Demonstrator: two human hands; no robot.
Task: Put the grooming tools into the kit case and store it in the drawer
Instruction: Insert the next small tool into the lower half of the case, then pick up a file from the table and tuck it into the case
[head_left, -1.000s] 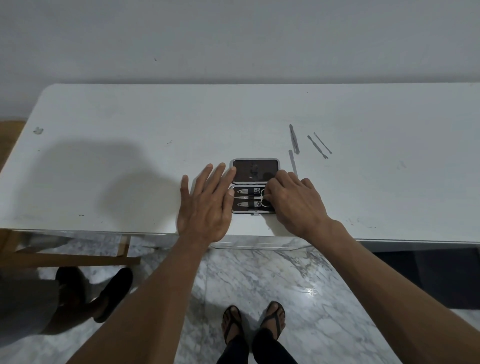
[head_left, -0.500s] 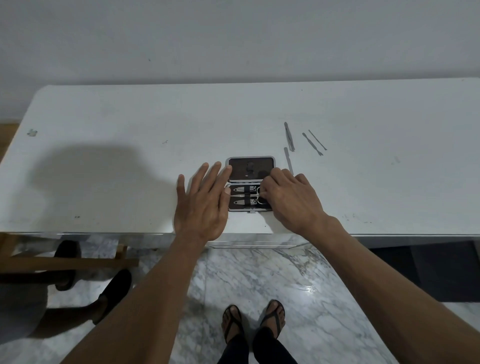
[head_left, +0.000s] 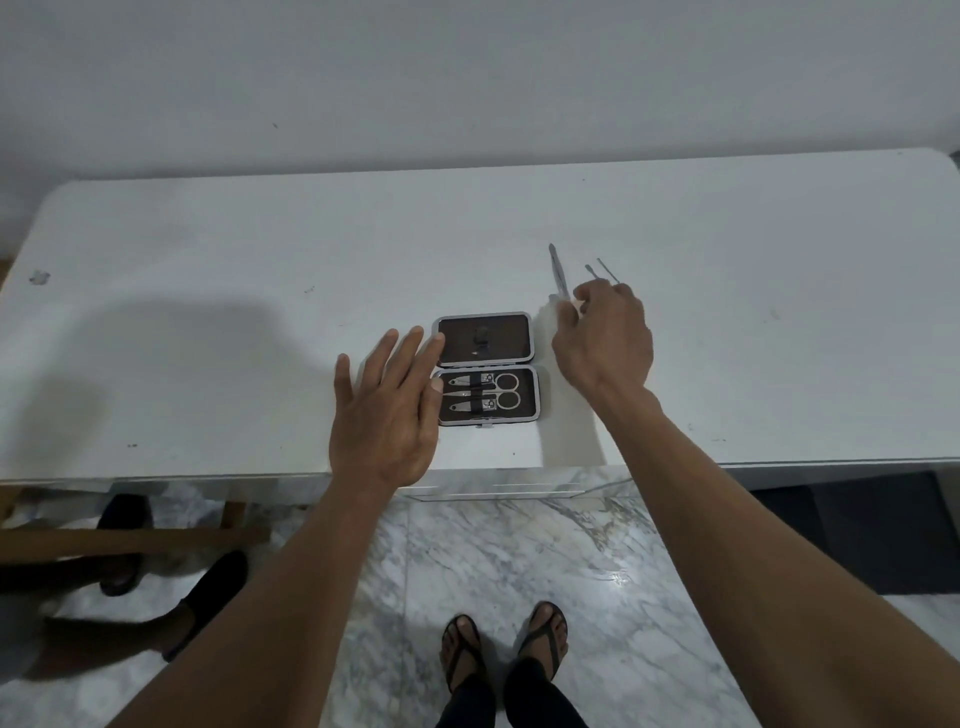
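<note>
The small kit case (head_left: 524, 418) lies open on the white table (head_left: 208, 322) near its front edge. Its lower half holds two nail clippers (head_left: 465, 394) and small scissors (head_left: 506, 391) under a strap; the lid half (head_left: 506, 338) is dark inside. My left hand (head_left: 384, 415) rests flat beside the case, fingertips touching its left edge. My right hand (head_left: 605, 343) hovers to the case's upper right, fingers curled down at the near end of the tweezers (head_left: 556, 267). A short metal tool (head_left: 551, 300) and two thin picks (head_left: 600, 269) lie loose there, partly hidden by the fingers.
A pale wall stands behind the table. Below the front edge a shiny drawer front (head_left: 498, 491) shows. Marble floor lies underneath, with my sandalled feet (head_left: 501, 654). Another person's dark shoes (head_left: 208, 587) and a wooden bar (head_left: 130, 540) are at lower left.
My right hand has left the case's lower half and moved up and right to the loose tools. The scissors and clippers now show uncovered. My left hand stays beside the case.
</note>
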